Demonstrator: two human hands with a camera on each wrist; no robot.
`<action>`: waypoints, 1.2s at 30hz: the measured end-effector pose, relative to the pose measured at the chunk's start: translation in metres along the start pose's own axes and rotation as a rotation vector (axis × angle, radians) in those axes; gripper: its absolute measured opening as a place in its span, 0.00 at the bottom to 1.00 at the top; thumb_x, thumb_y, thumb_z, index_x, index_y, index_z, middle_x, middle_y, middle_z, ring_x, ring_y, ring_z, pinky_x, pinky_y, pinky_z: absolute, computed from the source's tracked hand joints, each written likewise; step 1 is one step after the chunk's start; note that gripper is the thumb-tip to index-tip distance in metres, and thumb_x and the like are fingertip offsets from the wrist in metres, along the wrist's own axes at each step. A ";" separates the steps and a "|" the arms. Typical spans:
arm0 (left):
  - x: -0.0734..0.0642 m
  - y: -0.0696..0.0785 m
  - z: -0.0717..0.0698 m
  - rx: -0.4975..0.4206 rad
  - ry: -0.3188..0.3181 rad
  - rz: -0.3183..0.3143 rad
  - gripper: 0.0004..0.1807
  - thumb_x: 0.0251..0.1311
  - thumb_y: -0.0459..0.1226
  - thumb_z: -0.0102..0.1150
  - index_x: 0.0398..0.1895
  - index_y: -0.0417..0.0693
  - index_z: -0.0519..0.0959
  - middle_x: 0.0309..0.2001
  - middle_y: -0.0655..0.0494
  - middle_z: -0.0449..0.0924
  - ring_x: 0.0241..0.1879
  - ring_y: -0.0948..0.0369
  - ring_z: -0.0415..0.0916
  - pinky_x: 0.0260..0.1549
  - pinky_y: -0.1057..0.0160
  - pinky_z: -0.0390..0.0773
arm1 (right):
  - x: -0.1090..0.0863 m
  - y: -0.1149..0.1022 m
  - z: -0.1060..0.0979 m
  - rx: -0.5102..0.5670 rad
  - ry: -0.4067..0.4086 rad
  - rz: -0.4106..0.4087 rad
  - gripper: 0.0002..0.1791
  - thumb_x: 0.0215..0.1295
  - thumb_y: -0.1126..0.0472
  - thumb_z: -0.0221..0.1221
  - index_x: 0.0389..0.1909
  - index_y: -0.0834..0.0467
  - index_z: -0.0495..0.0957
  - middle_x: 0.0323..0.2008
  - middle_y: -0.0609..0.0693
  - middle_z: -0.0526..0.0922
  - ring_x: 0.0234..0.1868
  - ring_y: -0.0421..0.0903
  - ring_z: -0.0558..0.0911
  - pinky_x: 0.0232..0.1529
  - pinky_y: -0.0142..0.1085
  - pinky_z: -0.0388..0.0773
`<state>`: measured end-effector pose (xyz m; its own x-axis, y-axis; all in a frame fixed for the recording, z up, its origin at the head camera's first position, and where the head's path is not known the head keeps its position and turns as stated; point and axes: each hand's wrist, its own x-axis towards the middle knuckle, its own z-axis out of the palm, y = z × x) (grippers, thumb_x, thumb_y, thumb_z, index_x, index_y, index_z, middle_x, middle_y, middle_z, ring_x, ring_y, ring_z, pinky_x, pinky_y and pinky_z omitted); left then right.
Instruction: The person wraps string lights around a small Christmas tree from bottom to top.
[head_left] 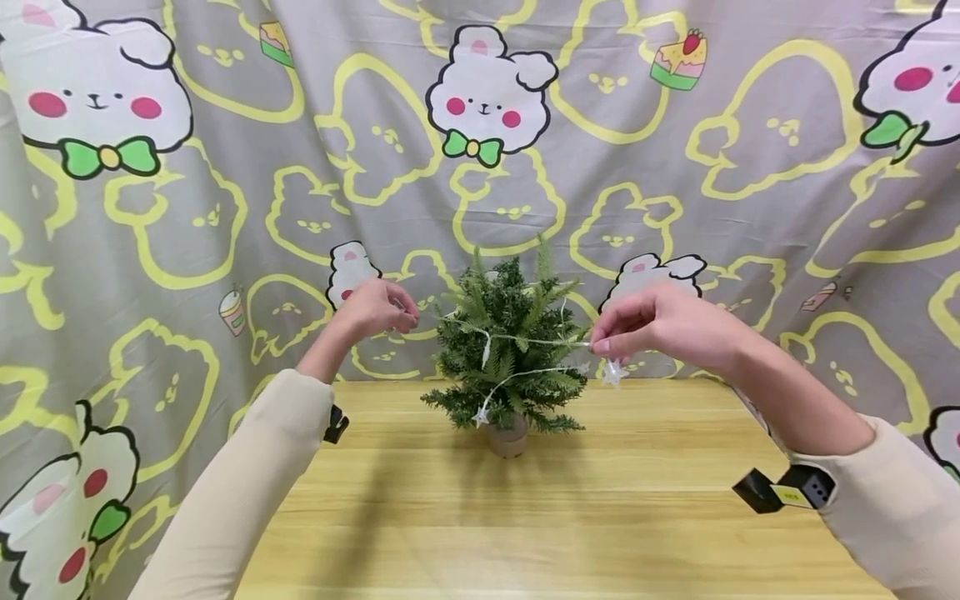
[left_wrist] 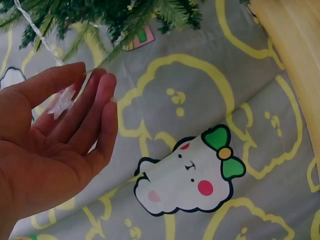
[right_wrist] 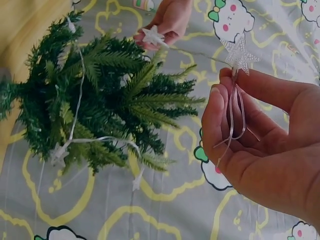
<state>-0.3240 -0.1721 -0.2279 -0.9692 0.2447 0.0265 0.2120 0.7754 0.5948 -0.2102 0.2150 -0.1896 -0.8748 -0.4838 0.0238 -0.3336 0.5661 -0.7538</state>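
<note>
A small artificial Christmas tree (head_left: pixel 501 304) stands upright in a round pot (head_left: pixel 508 442) on the table. Across its front runs a clear string of star lights (head_left: pixel 543 342), with one star (head_left: pixel 482 416) hanging low on the tree. My left hand (head_left: pixel 381 307), left of the tree, pinches the string between thumb and fingers; the left wrist view has a star (left_wrist: pixel 62 104) beside those fingers. On the tree's right, my right hand (head_left: pixel 667 327) pinches the wire just below another star (right_wrist: pixel 237 56). A loop of wire (right_wrist: pixel 231 117) hangs in front of its fingers.
Behind the tree hangs a grey curtain (head_left: pixel 405 217) printed with cartoon bunnies, also reaching down the left side. The wooden table (head_left: pixel 600 517) spreads in front of the pot. A black camera (head_left: pixel 783 490) is strapped at the right sleeve.
</note>
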 end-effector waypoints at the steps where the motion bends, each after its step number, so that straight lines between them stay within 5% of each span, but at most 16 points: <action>1: 0.000 0.000 0.002 0.015 -0.013 0.016 0.09 0.58 0.33 0.66 0.43 0.43 0.86 0.40 0.47 0.89 0.39 0.55 0.84 0.43 0.55 0.81 | -0.001 0.001 -0.001 -0.002 -0.011 0.007 0.10 0.66 0.53 0.67 0.40 0.56 0.85 0.37 0.55 0.85 0.35 0.52 0.83 0.44 0.43 0.81; 7: -0.004 0.006 0.011 0.070 -0.055 0.088 0.09 0.54 0.30 0.67 0.40 0.44 0.86 0.38 0.50 0.89 0.39 0.53 0.84 0.41 0.58 0.81 | -0.008 0.009 -0.008 -0.017 -0.053 0.035 0.11 0.67 0.53 0.65 0.40 0.57 0.84 0.31 0.53 0.83 0.34 0.53 0.83 0.51 0.44 0.76; 12: -0.004 0.006 0.014 0.073 -0.048 0.101 0.09 0.56 0.32 0.68 0.40 0.45 0.86 0.38 0.51 0.89 0.37 0.56 0.83 0.40 0.59 0.80 | -0.012 0.017 -0.012 -0.016 -0.067 0.043 0.11 0.67 0.54 0.65 0.41 0.58 0.83 0.33 0.53 0.83 0.33 0.52 0.82 0.46 0.41 0.78; 19: -0.010 0.008 0.019 0.025 -0.134 0.102 0.09 0.57 0.32 0.68 0.42 0.40 0.84 0.41 0.47 0.89 0.41 0.51 0.85 0.39 0.61 0.81 | -0.018 0.025 -0.015 -0.010 -0.096 0.028 0.10 0.68 0.55 0.65 0.40 0.59 0.83 0.35 0.54 0.83 0.35 0.54 0.83 0.42 0.41 0.82; 29: -0.009 0.006 0.025 -0.007 -0.094 0.091 0.06 0.57 0.34 0.68 0.37 0.43 0.83 0.34 0.51 0.86 0.34 0.58 0.82 0.40 0.59 0.82 | -0.020 0.025 -0.018 -0.025 -0.134 -0.017 0.08 0.69 0.57 0.63 0.40 0.59 0.83 0.35 0.56 0.83 0.35 0.54 0.83 0.41 0.41 0.83; 36: -0.018 0.029 0.021 -0.032 -0.069 0.134 0.08 0.59 0.35 0.67 0.41 0.45 0.84 0.39 0.50 0.88 0.39 0.55 0.85 0.46 0.53 0.82 | -0.019 0.025 -0.018 -0.016 -0.120 -0.022 0.08 0.69 0.57 0.63 0.41 0.59 0.83 0.35 0.54 0.83 0.35 0.54 0.83 0.41 0.40 0.82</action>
<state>-0.2979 -0.1416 -0.2280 -0.9214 0.3851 0.0529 0.3339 0.7145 0.6148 -0.2087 0.2502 -0.1965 -0.8194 -0.5720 -0.0388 -0.3590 0.5647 -0.7432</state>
